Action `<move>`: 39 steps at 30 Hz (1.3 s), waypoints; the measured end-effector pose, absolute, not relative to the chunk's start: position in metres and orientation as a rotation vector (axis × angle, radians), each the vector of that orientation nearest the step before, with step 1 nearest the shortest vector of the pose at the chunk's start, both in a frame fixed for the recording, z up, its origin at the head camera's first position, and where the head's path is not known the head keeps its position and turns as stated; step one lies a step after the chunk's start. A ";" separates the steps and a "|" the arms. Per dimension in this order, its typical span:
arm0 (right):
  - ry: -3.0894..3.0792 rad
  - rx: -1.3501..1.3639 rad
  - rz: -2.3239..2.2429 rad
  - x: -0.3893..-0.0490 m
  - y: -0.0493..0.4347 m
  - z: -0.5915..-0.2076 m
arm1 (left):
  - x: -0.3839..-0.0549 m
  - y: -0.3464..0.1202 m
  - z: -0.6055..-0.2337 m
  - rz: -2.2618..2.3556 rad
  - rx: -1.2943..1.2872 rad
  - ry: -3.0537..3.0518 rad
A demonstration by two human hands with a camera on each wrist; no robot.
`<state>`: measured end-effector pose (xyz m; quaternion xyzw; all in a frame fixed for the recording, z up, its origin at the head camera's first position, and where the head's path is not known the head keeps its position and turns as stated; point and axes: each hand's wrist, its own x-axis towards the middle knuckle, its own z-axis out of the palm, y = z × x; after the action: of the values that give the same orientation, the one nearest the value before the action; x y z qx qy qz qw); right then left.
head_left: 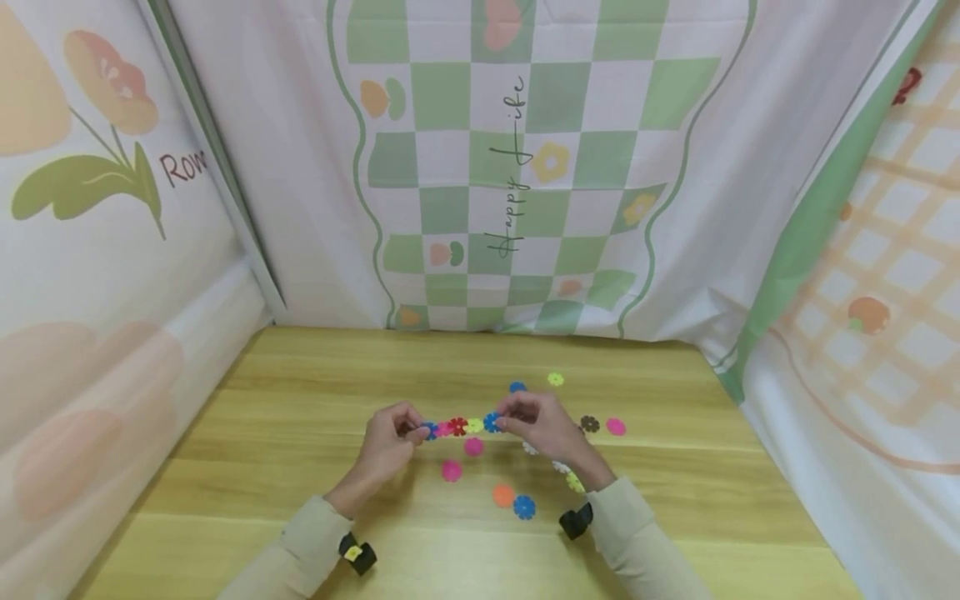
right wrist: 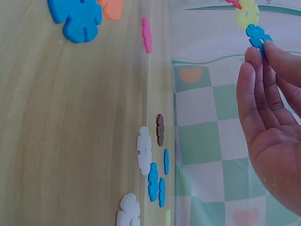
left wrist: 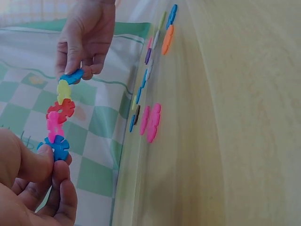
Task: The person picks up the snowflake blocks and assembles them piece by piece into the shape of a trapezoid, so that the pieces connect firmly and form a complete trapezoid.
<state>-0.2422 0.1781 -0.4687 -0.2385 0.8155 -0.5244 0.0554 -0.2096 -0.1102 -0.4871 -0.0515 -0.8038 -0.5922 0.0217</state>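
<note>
A short chain of notched plastic snowflake discs spans the space between my two hands, held above the table. From left to right it runs blue, pink (left wrist: 55, 124), red (head_left: 458, 427), yellow (head_left: 474, 426), blue. My left hand (head_left: 388, 437) pinches the left blue disc (left wrist: 59, 148) between thumb and fingers. At the other end, my right hand (head_left: 547, 425) grips the right blue disc (right wrist: 257, 37) between its thumb and fingertips. The left wrist view shows the discs slotted edge to edge, turned at differing angles.
Loose snowflake discs lie scattered over the wooden table (head_left: 247, 475): pink ones (head_left: 452, 471) below the chain, an orange disc (head_left: 503, 496) beside a blue one (head_left: 524, 507), and a brown one (head_left: 590, 424) right of my right hand. A patterned curtain (head_left: 517, 183) hangs behind.
</note>
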 end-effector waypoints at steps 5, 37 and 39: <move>2.481 -0.762 -1.607 -0.242 0.177 -0.470 | -0.210 -0.109 -0.485 -1.826 -0.162 -2.480; 2.450 -0.783 -1.311 -0.268 0.178 -0.448 | -0.218 -0.115 -0.497 -1.827 -0.472 -2.759; 2.452 -0.818 -1.245 -0.270 0.176 -0.446 | -0.219 -0.116 -0.498 -1.825 -0.461 -2.761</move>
<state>-0.2702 0.1756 -0.4463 -0.2823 0.8468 -0.4298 0.1358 -0.2188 -0.1157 -0.4982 -0.1373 -0.8221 -0.5434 -0.0998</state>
